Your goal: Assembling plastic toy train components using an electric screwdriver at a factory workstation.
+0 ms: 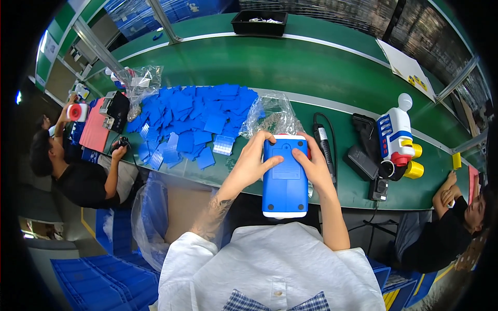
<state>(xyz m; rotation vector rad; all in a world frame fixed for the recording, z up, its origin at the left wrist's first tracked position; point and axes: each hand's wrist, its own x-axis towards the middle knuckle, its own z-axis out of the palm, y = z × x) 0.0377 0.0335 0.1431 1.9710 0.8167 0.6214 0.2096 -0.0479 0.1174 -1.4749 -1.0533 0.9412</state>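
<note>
Both hands are wrapped round a blue plastic casing (284, 179) with a white rim, held upright just above the near edge of the green desk (290, 67), right in front of the person's chest. Left hand (252, 159) has its grip closed on the left side, thumb lying across the blue back panel and fingers curled over the top left corner. Right hand (310, 163) does the same on the other side, thumb pressed on the panel near the top, fingers hooked round the right edge. So both grips are firmly on it, not loose. Just beyond the casing sits a crumpled clear plastic bag (272, 115), and to the left of that a big heap of blue plastic squares (194, 111) spread over the desk. To the right lies a black power screwdriver (322, 142) with its cable, then a white, blue and yellow toy-like unit (397, 135) standing near some black parts. A black tray (259, 23) sits at the far side. Two other people sit at the left and right ends of the desk
</note>
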